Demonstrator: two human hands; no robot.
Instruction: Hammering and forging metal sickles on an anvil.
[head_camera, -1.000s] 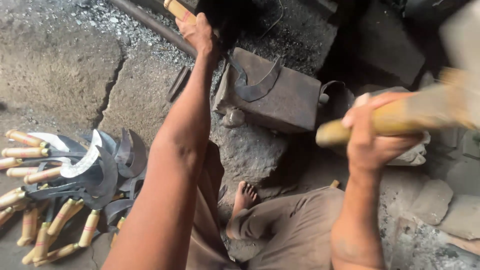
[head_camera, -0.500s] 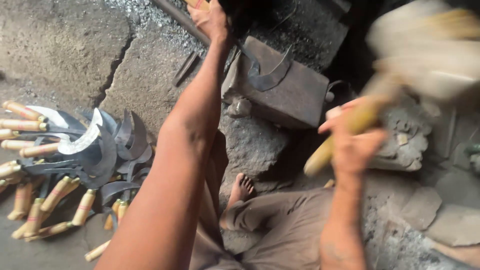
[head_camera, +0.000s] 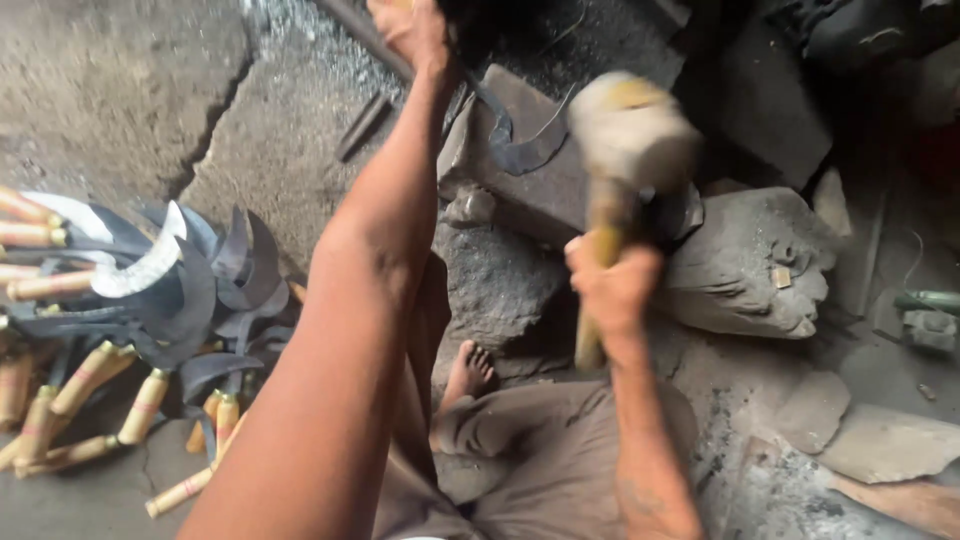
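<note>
My left hand (head_camera: 415, 32) reaches far forward to the top edge and grips the wooden handle end of a curved dark sickle blade (head_camera: 512, 145), which lies on a rusty metal block (head_camera: 540, 190). My right hand (head_camera: 612, 285) is closed around the yellow wooden handle of a hammer (head_camera: 628, 130). The hammer's blurred head hangs just above the block, to the right of the blade. My bare foot (head_camera: 468, 372) rests on the ground below the block.
A pile of several finished sickles with wooden handles (head_camera: 130, 320) lies on the cracked concrete at the left. Grey stone chunks (head_camera: 755, 265) and flat slabs (head_camera: 880, 440) sit at the right. A metal rod (head_camera: 362, 125) lies beyond the block.
The hammer swung from high at the right down and leftward over the block. My left hand stayed on the sickle handle. The view shifted slightly.
</note>
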